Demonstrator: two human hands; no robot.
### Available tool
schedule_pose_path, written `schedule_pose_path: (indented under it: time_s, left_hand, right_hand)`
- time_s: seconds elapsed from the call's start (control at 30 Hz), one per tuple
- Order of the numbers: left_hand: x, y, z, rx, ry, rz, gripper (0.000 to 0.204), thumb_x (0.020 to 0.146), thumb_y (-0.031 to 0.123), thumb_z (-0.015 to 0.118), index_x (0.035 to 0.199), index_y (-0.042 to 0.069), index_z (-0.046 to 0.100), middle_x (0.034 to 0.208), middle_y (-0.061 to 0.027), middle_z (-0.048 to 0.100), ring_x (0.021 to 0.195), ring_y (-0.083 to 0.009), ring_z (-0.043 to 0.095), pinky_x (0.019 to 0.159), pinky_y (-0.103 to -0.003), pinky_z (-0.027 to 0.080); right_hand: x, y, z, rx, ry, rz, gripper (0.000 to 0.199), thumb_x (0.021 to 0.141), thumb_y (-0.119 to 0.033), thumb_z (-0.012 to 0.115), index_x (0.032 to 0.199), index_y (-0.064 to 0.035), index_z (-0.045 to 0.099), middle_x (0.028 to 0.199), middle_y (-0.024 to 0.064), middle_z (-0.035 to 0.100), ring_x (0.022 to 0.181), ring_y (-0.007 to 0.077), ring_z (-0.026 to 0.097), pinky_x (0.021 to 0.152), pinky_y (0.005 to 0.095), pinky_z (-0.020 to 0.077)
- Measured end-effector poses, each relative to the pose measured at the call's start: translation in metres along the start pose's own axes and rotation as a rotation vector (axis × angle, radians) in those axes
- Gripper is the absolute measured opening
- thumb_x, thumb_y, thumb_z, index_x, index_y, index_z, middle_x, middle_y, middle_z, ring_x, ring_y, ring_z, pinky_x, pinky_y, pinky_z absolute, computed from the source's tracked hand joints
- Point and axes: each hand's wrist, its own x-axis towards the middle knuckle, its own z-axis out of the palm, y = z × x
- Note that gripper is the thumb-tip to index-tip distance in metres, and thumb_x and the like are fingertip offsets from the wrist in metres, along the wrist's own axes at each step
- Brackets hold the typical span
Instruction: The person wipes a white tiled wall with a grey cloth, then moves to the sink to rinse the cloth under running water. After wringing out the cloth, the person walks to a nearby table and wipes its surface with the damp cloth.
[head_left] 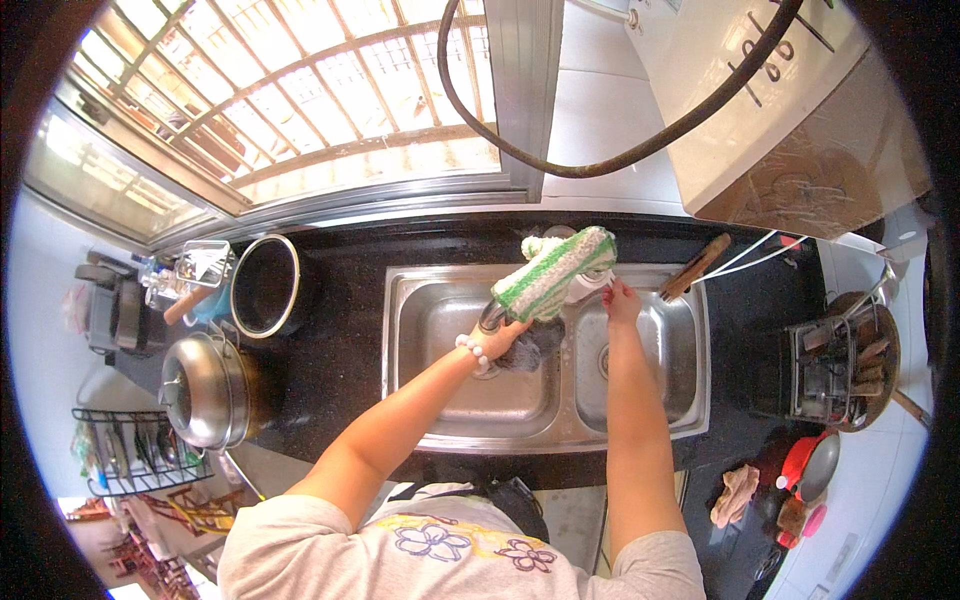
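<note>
Over the double-bowl steel sink (397,350), a green-and-white striped cloth (555,280) slants down toward the left bowl. A short dark metal end (491,316) sticks out at its lower left; whether it belongs to a tap cannot be told. My left hand (498,340), with a white bead bracelet at the wrist, is closed at the cloth's lower edge, its fingertips partly hidden. Below that hand shows a dark grey, blurry bundle (526,352). My right hand (622,301) is pinched closed beside the cloth's right side, next to a whitish thing (588,285) too small to name.
A lidded steel pot (205,392) and a round dark vessel (265,287) stand left on the black counter (330,400). At the sink's right back corner lies a wooden-looking piece (696,266). A utensil rack (825,370) stands right; a dark hose (600,165) loops above.
</note>
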Motion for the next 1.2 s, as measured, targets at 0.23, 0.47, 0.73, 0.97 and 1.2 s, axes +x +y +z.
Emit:
schedule_pose_path:
  time_s: [0.23,0.47,0.73,0.97,1.2]
  left_hand:
    - [0.004,-0.02,0.002,0.211,0.023,-0.016,0.039,0.086,0.025,0.058,0.121,0.006,0.053,0.114,-0.0141,0.06,0.108,-0.0249,0.056,0.091,-0.034,0.042]
    - [-0.005,-0.012,0.0,0.142,0.041,-0.038,0.041,0.085,0.023,0.06,0.121,0.006,0.053,0.114,-0.0131,0.061,0.107,-0.0229,0.057,0.09,-0.034,0.042]
    - [-0.003,-0.018,-0.005,0.032,-0.046,-0.154,0.043,0.085,0.026,0.061,0.12,0.004,0.052,0.113,-0.0135,0.061,0.105,-0.0219,0.057,0.089,-0.033,0.042]
    - [0.001,-0.07,-0.004,-0.473,-0.072,-0.29,0.036,0.089,0.021,0.047,0.118,0.0,0.043,0.103,-0.011,0.055,0.098,-0.0183,0.05,0.087,-0.031,0.04]
    - [-0.011,-0.12,-0.027,-0.468,0.049,-0.352,0.05,0.09,0.028,0.044,0.13,0.0,0.037,0.119,-0.0178,0.05,0.109,-0.023,0.047,0.095,-0.031,0.036]
  right_hand:
    - [-0.007,-0.006,0.0,-0.065,-0.002,-0.037,0.021,0.089,-0.022,0.06,0.086,-0.0013,0.058,0.065,0.0067,0.059,0.048,0.0115,0.053,0.041,0.0227,0.0401]
    - [-0.004,-0.009,0.001,-0.104,0.049,-0.077,0.023,0.087,-0.021,0.062,0.082,0.0014,0.059,0.063,0.0076,0.059,0.046,0.0125,0.052,0.039,0.0236,0.0399]
    - [-0.001,-0.009,0.001,-0.099,0.055,-0.039,0.025,0.089,-0.023,0.059,0.085,0.0021,0.057,0.064,0.0095,0.059,0.048,0.0149,0.054,0.04,0.0253,0.042]
    - [-0.091,0.032,0.012,0.002,-0.218,0.368,0.052,0.091,-0.051,0.046,0.12,-0.0079,0.044,0.11,0.0116,0.058,0.087,0.023,0.061,0.068,0.0376,0.0523]
    - [-0.195,0.016,0.073,0.453,-0.66,0.525,0.069,0.088,-0.064,0.036,0.133,-0.0117,0.04,0.13,0.0077,0.049,0.121,0.0276,0.046,0.096,0.0514,0.0385]
